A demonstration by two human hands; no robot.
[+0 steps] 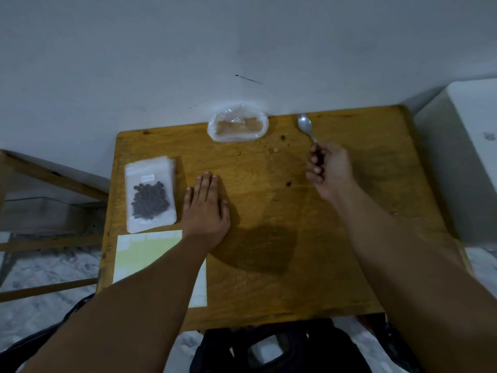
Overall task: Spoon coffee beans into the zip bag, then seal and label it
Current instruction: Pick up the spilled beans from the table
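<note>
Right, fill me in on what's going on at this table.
A person is working at a wooden table. The right hand grips a spoon by its handle, its bowl empty and pointing away. The left hand lies flat on the wood, just right of a zip bag holding coffee beans and bearing a small label; the bag lies on a stack of empty bags. A label sheet lies under the left forearm, and a clear plastic bag sits at the far edge.

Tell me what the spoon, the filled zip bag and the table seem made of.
The spoon looks metal, probably steel, going by its dull silver sheen. The zip bag is thin frosted-clear plastic; dark beans show through. The table is wood, seemingly varnished yellow-brown, with visible grain and dark marks.
</note>
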